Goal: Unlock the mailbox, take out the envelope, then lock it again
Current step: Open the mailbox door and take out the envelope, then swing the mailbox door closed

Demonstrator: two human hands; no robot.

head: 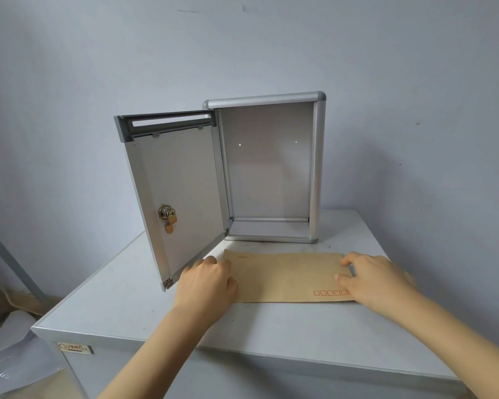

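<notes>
- The brown paper envelope [285,276] lies flat on the white table top [242,335] in the lower middle of the frame, just in front of the grey aluminium mailbox [268,168], whose inside looks empty.
- The left hand [206,283] rests fingers-down on the envelope's left end and the right hand [378,280] on its right end; both press flat with fingers loosely spread, pinching nothing.
- The hinged door [176,197] stands wide open at centre left, its lower corner close beside the left hand; a careless lift of that hand could knock it.
- The brass lock cam [169,218] points downward; if it is already turned to its locking position, swinging the door shut could jam it against the frame.
- No key is visible, so locking may stall.
</notes>
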